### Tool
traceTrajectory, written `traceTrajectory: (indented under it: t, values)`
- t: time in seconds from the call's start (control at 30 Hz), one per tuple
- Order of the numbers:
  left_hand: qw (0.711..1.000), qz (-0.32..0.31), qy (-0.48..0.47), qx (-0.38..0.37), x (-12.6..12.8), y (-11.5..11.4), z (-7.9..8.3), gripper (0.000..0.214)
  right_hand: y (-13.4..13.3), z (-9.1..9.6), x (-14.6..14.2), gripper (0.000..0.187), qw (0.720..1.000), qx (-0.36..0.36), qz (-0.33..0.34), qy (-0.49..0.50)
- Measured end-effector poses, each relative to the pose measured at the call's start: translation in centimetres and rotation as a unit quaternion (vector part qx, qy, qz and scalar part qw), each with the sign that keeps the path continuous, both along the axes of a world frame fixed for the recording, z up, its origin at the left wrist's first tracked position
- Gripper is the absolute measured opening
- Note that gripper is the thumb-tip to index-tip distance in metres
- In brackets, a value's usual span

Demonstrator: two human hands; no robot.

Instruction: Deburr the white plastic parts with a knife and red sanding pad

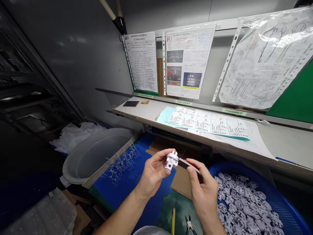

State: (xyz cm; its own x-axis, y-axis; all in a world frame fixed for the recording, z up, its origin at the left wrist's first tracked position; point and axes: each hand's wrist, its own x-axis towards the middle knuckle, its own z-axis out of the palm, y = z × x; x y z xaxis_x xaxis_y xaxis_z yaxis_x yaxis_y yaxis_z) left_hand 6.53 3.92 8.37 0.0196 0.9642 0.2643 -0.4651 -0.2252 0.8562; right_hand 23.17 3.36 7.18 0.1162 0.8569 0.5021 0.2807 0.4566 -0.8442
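Observation:
My left hand [153,173] pinches a small white plastic part [171,160] between thumb and fingers, holding it up above the blue mat [122,186]. My right hand [202,192] grips a thin flat blade-like tool with a red and dark handle [187,164]; its tip touches the side of the white part. Both hands hover in front of me, over the work surface.
A blue basin [281,195] full of several white parts sits at the right. Clear plastic sprues [122,163] lie on the mat. A grey tub [95,153] stands at left. Pliers [189,225] and a yellow tool [173,222] lie near me. A shelf [281,143] with papers runs behind.

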Motion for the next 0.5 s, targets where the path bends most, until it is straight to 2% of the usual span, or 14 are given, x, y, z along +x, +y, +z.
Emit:
traceTrajectory:
  t: [0.07,0.17,0.3,0.37,0.43,0.5]
  values:
    - [0.999,0.001,0.029,0.024,-0.1,0.2,-0.1,0.051,-0.3,0.2,-0.3,0.017,0.999,-0.017,0.044,0.021]
    - [0.993,0.013,0.094,0.063,-0.3,0.4,0.2,0.048,0.0,0.7,-0.5,0.015,0.997,0.0,0.071,0.038]
    - [0.973,0.043,0.203,0.098,-0.3,0.3,0.6,0.045,0.2,3.0,-0.2,0.014,0.993,0.066,0.071,0.069]
    - [0.968,0.034,0.237,0.077,-0.3,0.1,0.2,0.041,0.2,4.6,0.2,0.013,0.985,0.12,0.07,0.105]
    - [0.981,0.019,0.19,0.034,-0.3,-0.1,-0.4,0.041,0.2,5.7,0.7,0.012,0.978,0.154,0.043,0.13]
    - [0.995,0.018,0.099,0.003,-0.4,-0.2,-0.7,0.045,0.3,5.9,1.0,0.011,0.983,0.136,0.009,0.12]
